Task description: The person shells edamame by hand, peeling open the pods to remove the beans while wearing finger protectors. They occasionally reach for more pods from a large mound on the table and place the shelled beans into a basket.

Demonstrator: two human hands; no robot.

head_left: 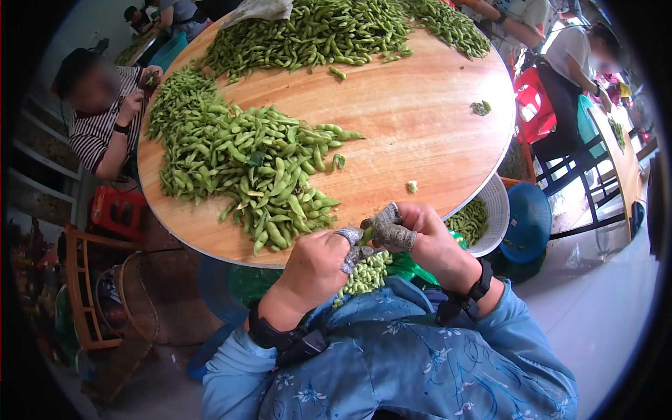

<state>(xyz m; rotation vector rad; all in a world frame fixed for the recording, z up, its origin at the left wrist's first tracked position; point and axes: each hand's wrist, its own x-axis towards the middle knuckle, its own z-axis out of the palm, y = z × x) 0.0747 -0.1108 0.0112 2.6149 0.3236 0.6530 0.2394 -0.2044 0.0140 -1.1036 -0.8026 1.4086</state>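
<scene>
Just past the near edge of the round wooden table [392, 112], my left hand [318, 262] and my right hand [416, 238] meet. Grey coverings wrap some fingertips of both. Between the fingertips shows a green pod [366, 235], pinched by both hands. Under them, shelled green beans [367, 273] lie in front of my blue patterned clothing. A large heap of green pods [259, 164] covers the table's left side, close to my left hand. A small pale green scrap [412, 187] rests on the wood beyond my right hand.
More pods [315, 35] are piled at the table's far side. To the right stand a white basket [490, 217] holding pods and a blue basket [525, 220]. A person in a striped shirt [105, 126] is at the left. Red stools [117, 212] and other people are around.
</scene>
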